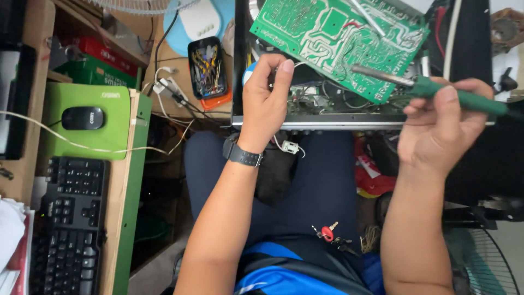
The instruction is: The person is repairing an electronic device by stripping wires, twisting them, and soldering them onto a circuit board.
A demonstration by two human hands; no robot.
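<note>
Iron (436,90) gripped in R hand (442,131) fingers; L hand (265,104) fingers pinch wire, grip partly hidden.

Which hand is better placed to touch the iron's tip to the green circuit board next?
The right hand, probably. It already holds the green-handled soldering iron in its grip, and the metal tip lies over the green circuit board. The left hand pinches a thin wire beside the board's edge and carries no tool.
</note>
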